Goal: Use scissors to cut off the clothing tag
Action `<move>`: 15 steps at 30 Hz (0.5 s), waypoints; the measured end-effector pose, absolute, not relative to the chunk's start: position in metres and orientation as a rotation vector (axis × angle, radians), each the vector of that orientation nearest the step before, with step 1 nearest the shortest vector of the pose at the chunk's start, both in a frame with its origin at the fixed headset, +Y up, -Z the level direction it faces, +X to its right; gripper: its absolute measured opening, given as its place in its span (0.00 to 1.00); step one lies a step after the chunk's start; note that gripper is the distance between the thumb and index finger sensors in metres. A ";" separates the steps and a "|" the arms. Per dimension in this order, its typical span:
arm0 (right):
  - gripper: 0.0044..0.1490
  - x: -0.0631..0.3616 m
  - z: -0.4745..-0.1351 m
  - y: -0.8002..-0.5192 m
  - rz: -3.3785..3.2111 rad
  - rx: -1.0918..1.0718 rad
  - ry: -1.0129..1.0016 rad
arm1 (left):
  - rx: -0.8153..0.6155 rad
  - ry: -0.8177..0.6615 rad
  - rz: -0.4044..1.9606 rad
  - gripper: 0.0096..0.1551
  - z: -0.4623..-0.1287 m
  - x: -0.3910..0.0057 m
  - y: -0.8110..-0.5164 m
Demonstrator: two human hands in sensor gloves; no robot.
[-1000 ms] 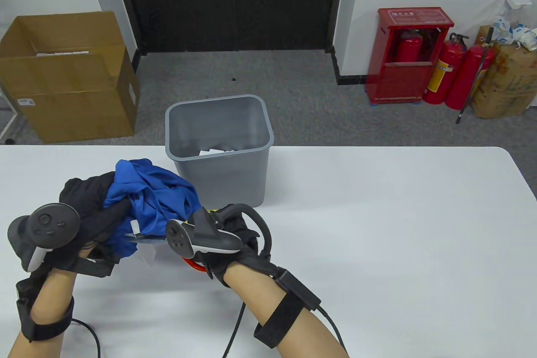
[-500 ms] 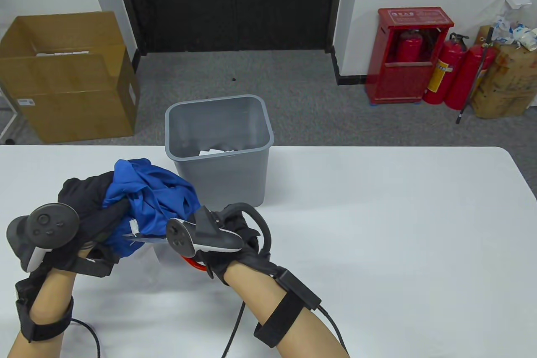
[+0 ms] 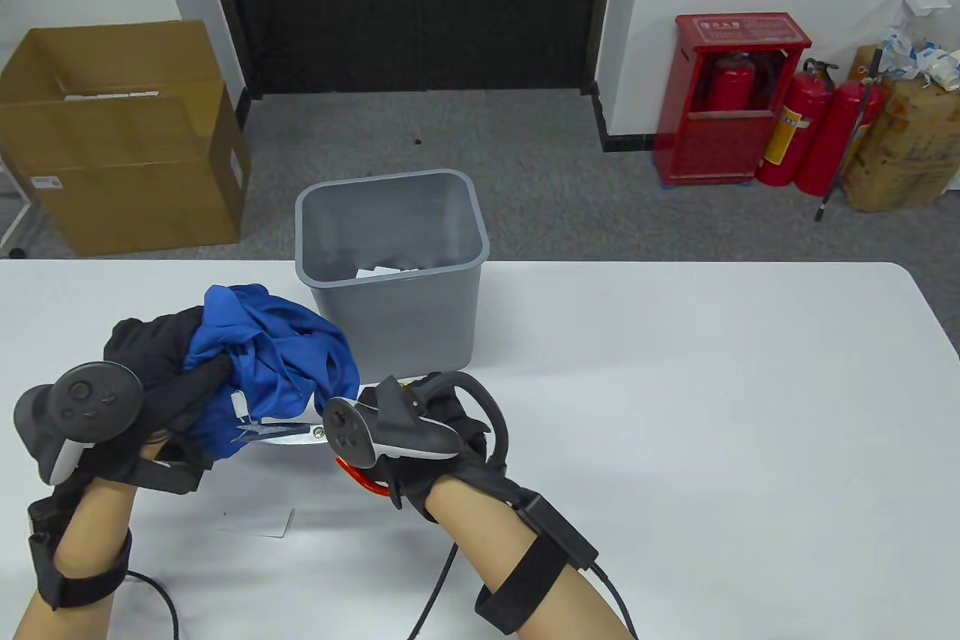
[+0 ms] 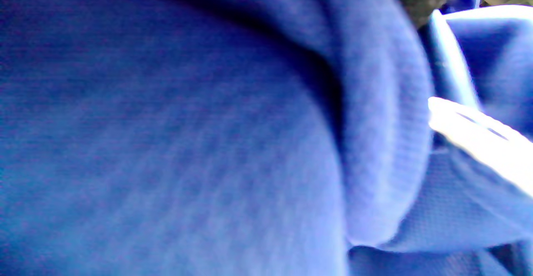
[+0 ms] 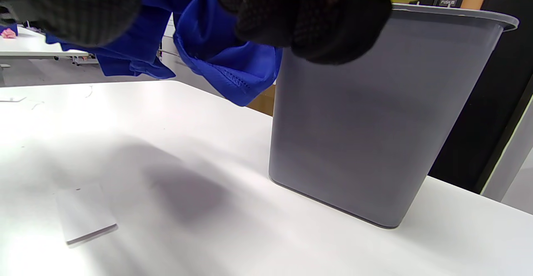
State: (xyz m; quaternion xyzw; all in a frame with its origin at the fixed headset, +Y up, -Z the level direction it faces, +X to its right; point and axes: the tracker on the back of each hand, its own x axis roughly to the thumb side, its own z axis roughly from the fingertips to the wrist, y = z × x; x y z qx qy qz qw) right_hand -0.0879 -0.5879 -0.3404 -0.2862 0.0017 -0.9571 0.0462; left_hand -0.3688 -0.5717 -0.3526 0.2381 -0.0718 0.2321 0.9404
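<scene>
- Shirt, soft and floppy, bunched in clenched left hand beside bin.
- Right hand grips scissors.
- Light, flat tag on tabletop; pinch its edge.

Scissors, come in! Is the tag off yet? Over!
Left hand grips the blue shirt. Right hand holds the scissors, blades at the shirt. White tag lies flat on the table, apart from the shirt. Nothing in the way.

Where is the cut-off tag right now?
The tag lies flat on the table in the table view, below the blue shirt, between the left hand and the right hand.
</scene>
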 end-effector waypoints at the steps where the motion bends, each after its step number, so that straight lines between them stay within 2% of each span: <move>1: 0.49 -0.086 -0.339 -0.587 -2.928 -0.880 0.007 | 0.486 -0.146 0.473 0.32 -0.353 -0.369 -0.572; 8: 0.49 -0.058 -0.332 -0.580 -2.956 -0.858 0.038 | 0.485 -0.134 0.472 0.31 -0.355 -0.371 -0.573; 15: 0.49 -0.007 -0.346 -0.585 -2.984 -0.656 0.054 | 0.476 -0.118 0.474 0.32 -0.359 -0.375 -0.575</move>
